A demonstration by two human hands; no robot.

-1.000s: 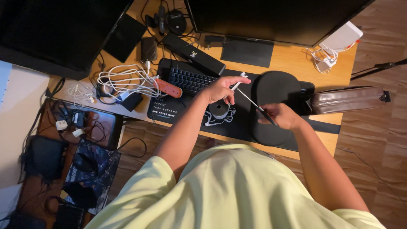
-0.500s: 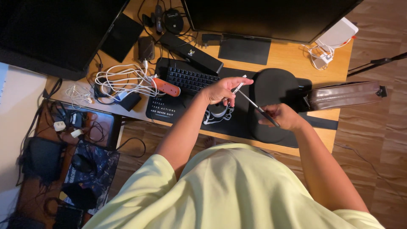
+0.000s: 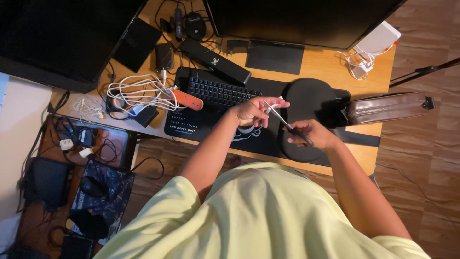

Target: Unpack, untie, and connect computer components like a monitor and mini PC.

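Observation:
My left hand (image 3: 252, 111) pinches a short white strip (image 3: 274, 105) between thumb and fingers, just above a small round spool (image 3: 246, 129) wound with white cord on the black desk mat (image 3: 191, 125). My right hand (image 3: 312, 135) grips the black handles of a pair of scissors (image 3: 280, 119). The thin blades point up and left and meet the white strip at my left fingertips. Whether the blades are closed on the strip I cannot tell. My left hand hides most of the spool.
A black keyboard (image 3: 218, 92) lies behind my left hand, with an orange-red tool (image 3: 188, 100) and a tangle of white cables (image 3: 139, 90) to its left. A black oval pad (image 3: 306, 103) and brown zip pouch (image 3: 388, 108) lie right. Two dark monitors (image 3: 297, 19) stand behind.
Both hands have drawn a little closer to my body and to each other. The scissor blades have slid nearer my left fingers, and my left hand now covers more of the spool.

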